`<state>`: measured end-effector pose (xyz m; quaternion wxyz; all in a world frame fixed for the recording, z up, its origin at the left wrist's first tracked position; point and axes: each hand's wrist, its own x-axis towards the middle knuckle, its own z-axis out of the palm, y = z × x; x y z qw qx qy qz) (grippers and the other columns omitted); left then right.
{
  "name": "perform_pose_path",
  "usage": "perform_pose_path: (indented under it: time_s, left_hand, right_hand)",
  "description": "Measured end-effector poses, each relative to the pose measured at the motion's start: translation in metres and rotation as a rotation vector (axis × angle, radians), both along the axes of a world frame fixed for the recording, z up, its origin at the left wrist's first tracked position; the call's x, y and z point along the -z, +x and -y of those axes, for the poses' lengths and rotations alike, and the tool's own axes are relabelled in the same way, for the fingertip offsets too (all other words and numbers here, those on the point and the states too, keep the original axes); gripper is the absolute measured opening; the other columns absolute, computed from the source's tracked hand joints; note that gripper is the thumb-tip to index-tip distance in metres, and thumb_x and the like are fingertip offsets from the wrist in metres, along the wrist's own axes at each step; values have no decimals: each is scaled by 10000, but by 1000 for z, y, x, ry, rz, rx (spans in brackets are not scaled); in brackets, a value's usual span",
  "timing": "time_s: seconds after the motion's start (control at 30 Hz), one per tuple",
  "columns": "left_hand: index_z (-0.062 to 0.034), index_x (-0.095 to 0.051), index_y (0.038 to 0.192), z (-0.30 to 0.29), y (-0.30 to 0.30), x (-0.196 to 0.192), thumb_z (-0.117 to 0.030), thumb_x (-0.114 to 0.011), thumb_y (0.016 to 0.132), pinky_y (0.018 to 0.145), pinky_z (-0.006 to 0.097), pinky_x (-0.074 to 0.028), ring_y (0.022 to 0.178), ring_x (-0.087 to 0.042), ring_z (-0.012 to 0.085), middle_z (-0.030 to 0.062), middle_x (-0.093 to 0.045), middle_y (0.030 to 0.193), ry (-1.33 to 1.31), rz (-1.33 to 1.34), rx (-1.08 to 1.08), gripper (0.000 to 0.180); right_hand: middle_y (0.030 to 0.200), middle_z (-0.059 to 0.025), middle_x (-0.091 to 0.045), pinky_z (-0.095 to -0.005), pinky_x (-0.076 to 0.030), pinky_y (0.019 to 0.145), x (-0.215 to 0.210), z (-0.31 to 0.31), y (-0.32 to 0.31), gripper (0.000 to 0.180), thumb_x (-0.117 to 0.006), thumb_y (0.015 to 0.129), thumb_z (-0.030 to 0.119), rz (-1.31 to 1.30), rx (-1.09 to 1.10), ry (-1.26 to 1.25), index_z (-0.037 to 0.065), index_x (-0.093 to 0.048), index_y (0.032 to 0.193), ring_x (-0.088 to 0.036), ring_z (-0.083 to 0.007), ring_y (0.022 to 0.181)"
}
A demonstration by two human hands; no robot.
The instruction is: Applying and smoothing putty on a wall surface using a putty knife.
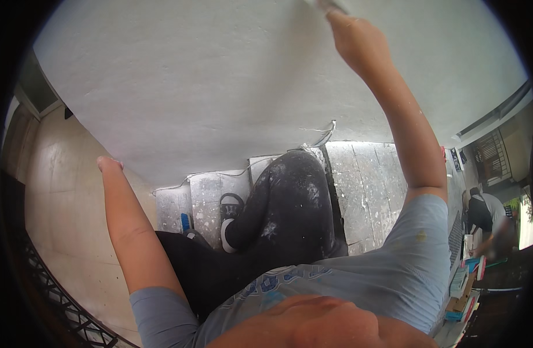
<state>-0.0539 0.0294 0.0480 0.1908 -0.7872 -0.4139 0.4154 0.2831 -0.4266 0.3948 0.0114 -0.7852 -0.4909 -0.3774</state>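
My right hand (360, 43) is raised high against the white wall (208, 75). Its fingers are closed round a flat hand tool (331, 6), which the upper picture edge mostly cuts off, so its exact kind does not show. My left hand (110, 164) is at the wall's left edge, lower down. Seen end-on, it looks small and whitish, and its fingers are hidden. Whether it touches the wall or holds anything, I cannot tell.
Paint-spattered steps (365, 191) lie below, with my bent knee (301, 191) close to the wall. Loose wires (330, 130) stick out at the wall's foot. A dark metal railing (63, 307) runs lower left. Another person (489, 211) bends over at the right, near stacked boxes (463, 284).
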Motion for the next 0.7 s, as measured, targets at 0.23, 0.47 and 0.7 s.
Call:
perform_pose_path:
  time_s: [0.23,0.47,0.7]
  left_hand:
    - [-241,-405,1426,-6,-1,3,-470,-197,990,1094,365,-299,1364,-356,136,-58,-374,1485,-2,2,-23,535]
    - [-222,-384,1438,-2,-3,0,-467,-193,992,1117,364,-263,1386,-316,133,-50,-342,1504,-4,12,-40,544]
    - [-231,-419,1418,4,6,-10,-485,-192,992,1089,375,-308,1362,-367,154,-49,-380,1481,12,24,-28,546]
  right_hand:
    - [788,-231,-622,-493,-475,664,5,-2,-14,243,-432,905,117,-111,34,-12,104,-569,1105,-610,-415,745]
    - [778,-235,-632,-517,-468,650,9,-3,-18,239,-450,919,139,-197,-11,-116,101,-572,1121,-615,-423,733]
    - [837,-232,-644,-508,-490,717,13,-4,-31,228,-428,944,157,-233,7,-375,83,-594,1082,-633,-410,794]
